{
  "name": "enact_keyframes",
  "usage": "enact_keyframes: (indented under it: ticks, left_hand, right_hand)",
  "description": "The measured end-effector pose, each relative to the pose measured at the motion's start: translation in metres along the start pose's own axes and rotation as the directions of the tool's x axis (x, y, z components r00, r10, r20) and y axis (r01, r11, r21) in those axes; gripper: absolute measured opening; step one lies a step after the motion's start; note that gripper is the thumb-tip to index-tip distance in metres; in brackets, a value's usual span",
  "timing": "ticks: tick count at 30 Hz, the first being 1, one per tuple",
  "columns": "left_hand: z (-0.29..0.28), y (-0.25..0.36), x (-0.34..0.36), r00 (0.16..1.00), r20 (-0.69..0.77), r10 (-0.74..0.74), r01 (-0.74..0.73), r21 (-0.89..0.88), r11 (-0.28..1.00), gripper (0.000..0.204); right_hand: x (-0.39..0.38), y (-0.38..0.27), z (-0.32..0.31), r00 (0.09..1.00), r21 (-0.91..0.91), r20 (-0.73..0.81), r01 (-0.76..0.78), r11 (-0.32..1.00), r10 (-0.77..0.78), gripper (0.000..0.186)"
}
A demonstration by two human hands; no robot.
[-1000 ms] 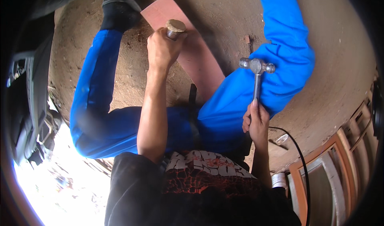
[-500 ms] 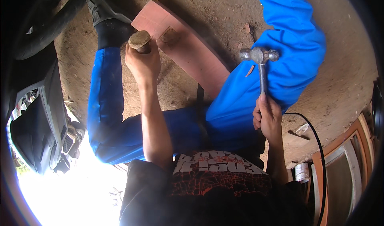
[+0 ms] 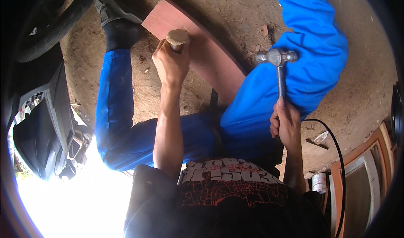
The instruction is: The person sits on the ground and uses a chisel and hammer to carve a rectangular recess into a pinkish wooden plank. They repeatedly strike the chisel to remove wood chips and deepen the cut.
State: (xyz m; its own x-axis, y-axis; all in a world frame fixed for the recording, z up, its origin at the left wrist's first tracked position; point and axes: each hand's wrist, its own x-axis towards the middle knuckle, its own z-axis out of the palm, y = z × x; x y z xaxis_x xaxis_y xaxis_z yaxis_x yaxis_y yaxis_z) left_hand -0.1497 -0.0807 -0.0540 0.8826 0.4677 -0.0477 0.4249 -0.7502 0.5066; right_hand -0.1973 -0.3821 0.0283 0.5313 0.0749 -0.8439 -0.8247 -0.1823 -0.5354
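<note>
My left hand (image 3: 171, 65) is closed around a chisel (image 3: 177, 37) with a flattened, round wooden butt. It stands over a reddish wooden plank (image 3: 214, 63), at the place of a shallow square cut; the hand hides the blade and most of the cut. The plank slants across the ground between my legs, its near end by my right thigh. My right hand (image 3: 287, 122) grips the metal handle of a ball-peen hammer (image 3: 276, 57), its head raised over my blue-trousered right leg and apart from the chisel.
Bare earth with small wood chips (image 3: 265, 29) surrounds the plank. A dark motorbike (image 3: 42, 128) stands at the left. On the right are a black cable (image 3: 334, 147), a white tin (image 3: 319, 182) and a wooden frame (image 3: 366, 170) with panels.
My left hand has moved right with the chisel, from beside the plank to over its square cut. The hammer stays raised in nearly the same place.
</note>
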Motion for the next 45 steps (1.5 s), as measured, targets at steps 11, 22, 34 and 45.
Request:
enact_keyframes:
  ticks: [11,22,34,45]
  left_hand:
    - [-0.004,-0.007,-0.001,0.997,0.036,-0.071,0.072,-0.047,0.996,0.044]
    - [-0.028,-0.013,-0.002,0.976,0.098,-0.194,0.216,-0.346,0.913,0.022]
    - [-0.093,0.048,0.032,0.992,-0.126,0.006,-0.105,-0.803,0.587,0.013]
    - [-0.104,0.059,0.01,0.94,-0.325,0.103,-0.336,-0.838,0.429,0.034]
  right_hand:
    - [0.0,-0.003,0.0,0.999,0.007,-0.011,-0.031,1.0,0.031,0.043]
    - [0.001,-0.008,-0.001,0.997,0.038,-0.014,-0.079,0.996,0.08,0.043]
    - [0.0,-0.013,-0.001,0.999,-0.043,-0.007,-0.048,0.998,0.048,0.048]
    - [-0.001,-0.011,0.0,0.999,-0.032,-0.018,-0.051,0.998,0.05,0.051]
